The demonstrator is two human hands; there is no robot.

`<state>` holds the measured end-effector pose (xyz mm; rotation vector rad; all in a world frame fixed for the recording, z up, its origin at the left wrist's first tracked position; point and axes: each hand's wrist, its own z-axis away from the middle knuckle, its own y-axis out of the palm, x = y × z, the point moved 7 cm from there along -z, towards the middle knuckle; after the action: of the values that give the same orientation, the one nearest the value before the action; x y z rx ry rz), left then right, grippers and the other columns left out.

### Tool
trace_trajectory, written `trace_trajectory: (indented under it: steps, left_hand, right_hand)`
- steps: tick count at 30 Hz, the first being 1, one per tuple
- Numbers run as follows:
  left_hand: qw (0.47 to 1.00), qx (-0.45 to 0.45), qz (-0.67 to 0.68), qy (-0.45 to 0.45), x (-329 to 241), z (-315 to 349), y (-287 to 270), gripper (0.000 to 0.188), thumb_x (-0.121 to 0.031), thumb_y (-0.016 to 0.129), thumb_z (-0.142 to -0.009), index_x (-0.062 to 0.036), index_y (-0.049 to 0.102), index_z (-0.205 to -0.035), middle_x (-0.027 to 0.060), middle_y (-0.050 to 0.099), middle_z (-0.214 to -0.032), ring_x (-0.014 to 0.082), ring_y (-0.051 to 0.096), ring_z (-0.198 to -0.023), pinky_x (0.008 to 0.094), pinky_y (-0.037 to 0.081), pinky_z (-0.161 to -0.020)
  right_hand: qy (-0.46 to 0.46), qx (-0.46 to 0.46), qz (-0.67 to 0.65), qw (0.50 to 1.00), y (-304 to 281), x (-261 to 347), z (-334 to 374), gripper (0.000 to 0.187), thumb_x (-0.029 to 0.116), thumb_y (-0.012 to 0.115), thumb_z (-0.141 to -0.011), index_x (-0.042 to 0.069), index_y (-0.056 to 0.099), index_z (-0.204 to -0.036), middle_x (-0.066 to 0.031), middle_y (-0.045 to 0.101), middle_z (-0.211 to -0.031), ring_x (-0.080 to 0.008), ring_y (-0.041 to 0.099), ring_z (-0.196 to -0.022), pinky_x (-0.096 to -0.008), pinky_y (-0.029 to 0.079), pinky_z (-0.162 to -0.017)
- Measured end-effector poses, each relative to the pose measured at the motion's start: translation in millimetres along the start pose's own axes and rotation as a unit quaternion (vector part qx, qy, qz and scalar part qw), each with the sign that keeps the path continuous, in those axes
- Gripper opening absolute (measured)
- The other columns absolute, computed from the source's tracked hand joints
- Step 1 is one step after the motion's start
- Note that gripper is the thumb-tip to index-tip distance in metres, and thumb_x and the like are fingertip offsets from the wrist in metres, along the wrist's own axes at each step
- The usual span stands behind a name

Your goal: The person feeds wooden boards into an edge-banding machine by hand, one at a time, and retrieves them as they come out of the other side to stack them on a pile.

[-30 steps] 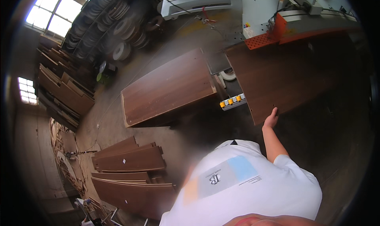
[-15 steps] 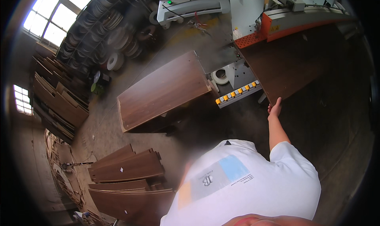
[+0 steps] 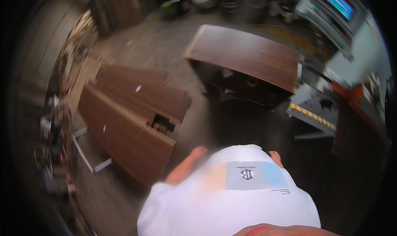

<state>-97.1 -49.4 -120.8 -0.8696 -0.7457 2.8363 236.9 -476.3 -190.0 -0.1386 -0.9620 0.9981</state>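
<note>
My left hand (image 3: pixel 199 152) is held out beside my body, near the end of a stack of brown wood-look boards (image 3: pixel 128 136) on the left. It touches none of them. Motion smears its fingers. On the other side my right hand (image 3: pixel 275 156) hangs close to my waist, partly behind the white shirt. No board is at it, and its fingers cannot be made out. A second pile of brown boards (image 3: pixel 140 87) lies just beyond the first. Farther off, a brown panel (image 3: pixel 248 50) forms the top of a low stand with a dark, open side.
At the right stands a machine with a row of yellow rollers (image 3: pixel 312 117), an orange-red edge (image 3: pixel 347 91) and a lit screen (image 3: pixel 338 3). A brown board (image 3: pixel 355 128) sits at it. A white angled frame (image 3: pixel 93 165) lies left of the stacks. Rolls (image 3: pixel 204 0) stand at the back.
My view has swung left toward the board stacks. My right hand has let go of the brown board at the machine and come back to my side. My left hand has come into view.
</note>
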Motion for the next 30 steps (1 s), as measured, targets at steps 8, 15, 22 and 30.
trace_trajectory:
  steps: [8, 15, 22, 30]
  left_hand:
    - [0.993, -0.074, 0.053, -0.078, 120, 30, 12, 0.041, -0.039, 0.056, -0.091, -0.0084, 0.070, -0.114, 0.0160, 0.068, -0.117, 0.0319, 0.065, -0.106, 0.0420, 0.051, -0.093]
    - [0.972, -0.116, 0.174, -0.102, 164, 31, 70, 0.034, -0.035, 0.061, -0.090, -0.0083, 0.072, -0.108, 0.0141, 0.072, -0.106, 0.0292, 0.068, -0.098, 0.0422, 0.054, -0.085]
    - [0.964, -0.125, 0.200, -0.125, 167, 34, 74, 0.033, -0.033, 0.054, -0.091, -0.0071, 0.074, -0.094, 0.0167, 0.071, -0.097, 0.0316, 0.068, -0.088, 0.0431, 0.052, -0.080]
    - [0.906, -0.207, 0.361, -0.078, 156, 37, 33, 0.025, -0.025, 0.061, -0.089, -0.0029, 0.071, -0.092, 0.0134, 0.071, -0.086, 0.0248, 0.067, -0.078, 0.0383, 0.053, -0.073]
  right_hand:
    - [-0.077, 0.025, -0.079, 0.994, 24, 2, -33, 0.023, 0.008, 0.051, -0.084, 0.000, 0.068, -0.097, -0.0132, 0.069, -0.090, -0.0240, 0.065, -0.089, -0.0335, 0.051, -0.081]
    - [-0.187, 0.103, 0.125, 0.969, 53, 135, -52, 0.027, -0.007, 0.038, -0.073, -0.002, 0.064, -0.081, -0.0109, 0.066, -0.074, -0.0211, 0.065, -0.078, -0.0314, 0.051, -0.073]
    - [-0.241, 0.121, 0.191, 0.944, 81, 263, -50, 0.019, -0.001, 0.045, -0.074, 0.000, 0.064, -0.072, -0.0125, 0.063, -0.066, -0.0205, 0.062, -0.065, -0.0340, 0.049, -0.064]
    - [-0.307, 0.247, 0.223, 0.892, 158, 305, -136, 0.025, 0.014, 0.049, -0.082, -0.001, 0.069, -0.078, -0.0178, 0.064, -0.068, -0.0275, 0.064, -0.067, -0.0411, 0.049, -0.069]
